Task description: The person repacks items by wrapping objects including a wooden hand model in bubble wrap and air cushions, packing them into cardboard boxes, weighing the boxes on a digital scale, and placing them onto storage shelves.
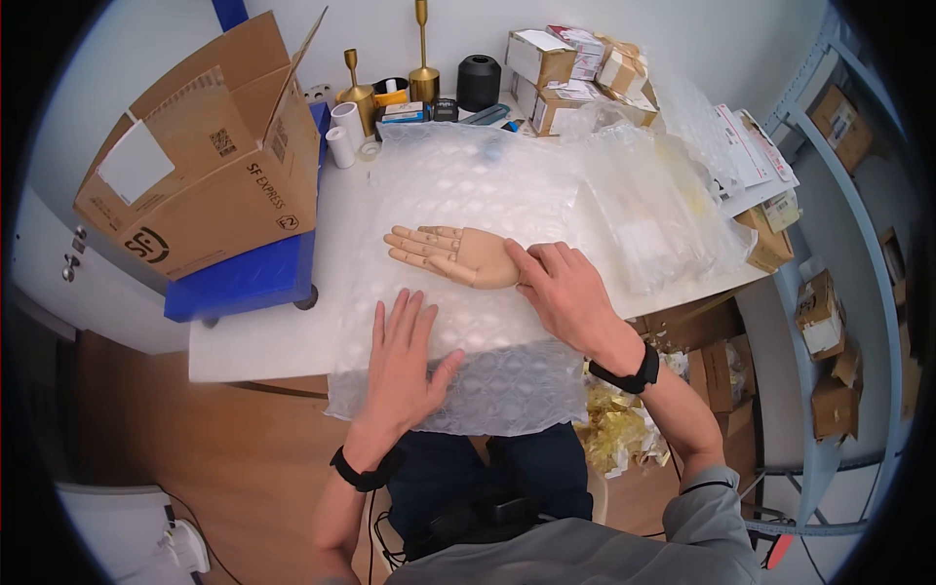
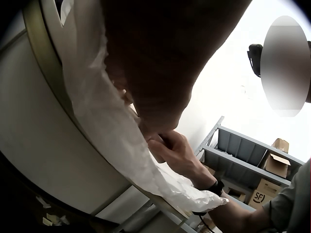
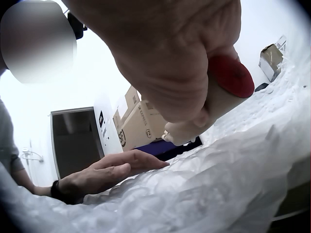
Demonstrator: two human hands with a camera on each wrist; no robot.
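Note:
A jointed wooden mannequin hand (image 1: 478,258) lies on a sheet of bubble wrap (image 1: 468,195), its fingers pointing left and its palm up. My right hand (image 1: 570,292) grips the wrist end of the mannequin hand with thumb and curled fingers. In the right wrist view, the red base (image 3: 232,77) of the mannequin hand shows beside my palm. My left hand (image 1: 402,351) rests with straight, spread fingers on the near part of the bubble wrap, below the wooden fingers. The same left hand (image 3: 112,172) lies low over the wrap in the right wrist view.
At left, an open cardboard box (image 1: 214,166) stands on a blue platform (image 1: 253,278). Gold candlesticks (image 1: 424,83), white rolls (image 1: 346,127) and a black cylinder (image 1: 479,83) line the back. Small boxes (image 1: 541,58) and clear plastic packaging (image 1: 643,205) sit at right. The wrap overhangs the table's front edge.

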